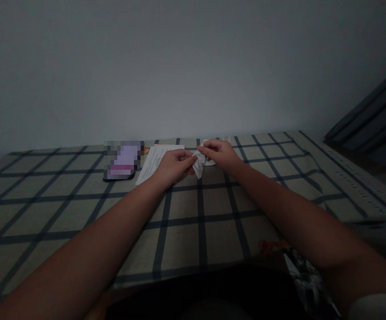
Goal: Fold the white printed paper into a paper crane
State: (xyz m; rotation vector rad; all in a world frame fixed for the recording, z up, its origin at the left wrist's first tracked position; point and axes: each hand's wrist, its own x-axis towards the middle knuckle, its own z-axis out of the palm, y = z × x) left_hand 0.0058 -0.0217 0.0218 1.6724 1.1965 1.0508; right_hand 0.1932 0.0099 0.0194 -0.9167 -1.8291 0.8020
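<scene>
Between my two hands is a small piece of folded white paper (199,165) with print on it, its lower end tapering to a point. My left hand (176,164) pinches it from the left with thumb and fingers. From the right, my right hand (221,153) pinches its upper part, fingers curled. Some printed white sheets (153,164) lie flat on the table just left of my left hand, partly covered by it. Another white paper (210,162) shows behind my right hand, mostly hidden.
A checked tablecloth (182,231) covers the table. Left of the sheets stands a phone (124,162), its screen blurred out. A grey wall (193,66) rises behind the table. Dark curtain folds (376,111) hang at the right. A shiny crumpled wrapper (308,280) is near my right forearm.
</scene>
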